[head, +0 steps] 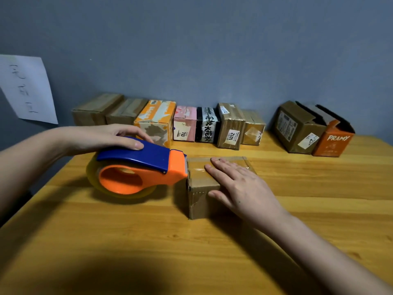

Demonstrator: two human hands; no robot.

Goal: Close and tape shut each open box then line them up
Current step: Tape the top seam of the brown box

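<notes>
The left hand (110, 136) grips the tape gun (136, 167) beside the small box (202, 188); the flat, open right hand (238, 186) should press hard while tape tears

Home parcel-packing corner, wooden table (319, 209), blue-grey wall (212, 50), handwritten paper note (27, 88)

A handwritten paper sheet (25, 90) hangs on the grey-blue wall (212, 50).
</notes>
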